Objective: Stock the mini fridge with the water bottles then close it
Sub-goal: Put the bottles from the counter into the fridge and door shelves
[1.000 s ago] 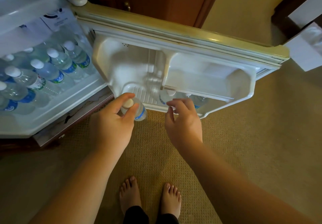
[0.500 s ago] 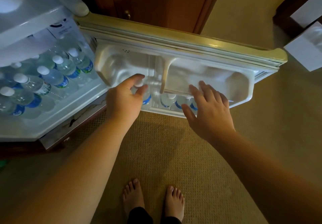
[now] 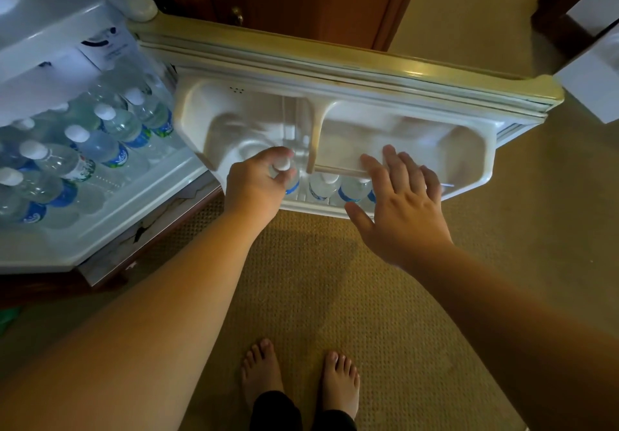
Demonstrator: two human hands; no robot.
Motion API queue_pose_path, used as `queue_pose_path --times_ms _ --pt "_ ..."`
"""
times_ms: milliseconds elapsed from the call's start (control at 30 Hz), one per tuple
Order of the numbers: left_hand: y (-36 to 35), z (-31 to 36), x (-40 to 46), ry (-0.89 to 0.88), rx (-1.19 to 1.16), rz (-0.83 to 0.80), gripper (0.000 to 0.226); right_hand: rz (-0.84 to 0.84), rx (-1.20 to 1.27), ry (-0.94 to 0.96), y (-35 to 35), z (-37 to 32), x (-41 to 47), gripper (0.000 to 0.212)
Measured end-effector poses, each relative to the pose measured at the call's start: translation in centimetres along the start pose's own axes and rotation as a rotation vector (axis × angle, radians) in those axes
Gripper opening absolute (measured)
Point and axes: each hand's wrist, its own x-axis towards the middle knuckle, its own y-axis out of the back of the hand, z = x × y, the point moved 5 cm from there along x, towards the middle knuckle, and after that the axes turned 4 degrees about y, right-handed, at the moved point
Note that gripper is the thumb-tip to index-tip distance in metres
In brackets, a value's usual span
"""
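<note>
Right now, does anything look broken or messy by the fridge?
Yes. The board under the fridge looks cracked, with a dark jagged split along its front edge. The bottles inside and in the door stand neatly; no spill shows.

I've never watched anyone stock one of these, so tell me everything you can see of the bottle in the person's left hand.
The water bottle is small, of clear plastic, with a white screw cap and a blue label band. It stands about upright in the bottom shelf of the open fridge door, at its left end. The left hand grips it around the neck, hiding much of the body. Other bottles stand to its right.
</note>
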Motion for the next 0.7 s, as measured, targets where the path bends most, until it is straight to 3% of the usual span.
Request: queue_pose_path --times_ms 333,567,700 --pt "-1.4 0.4 -0.1 0.114 0.081 -0.144 0.021 -0.023 0.025 0.004 -0.1 0.0 0.0 0.072" --pt "-1.2 1.8 -0.5 0.124 0.184 -0.333 0.067 -0.026 0.017 0.010 0.0 -0.1 -0.1 0.072" --pt "1.6 0.8 -3.6 0.126 0.143 -0.273 0.069 -0.043 0.023 0.003 0.3 -0.4 -0.2 0.073"
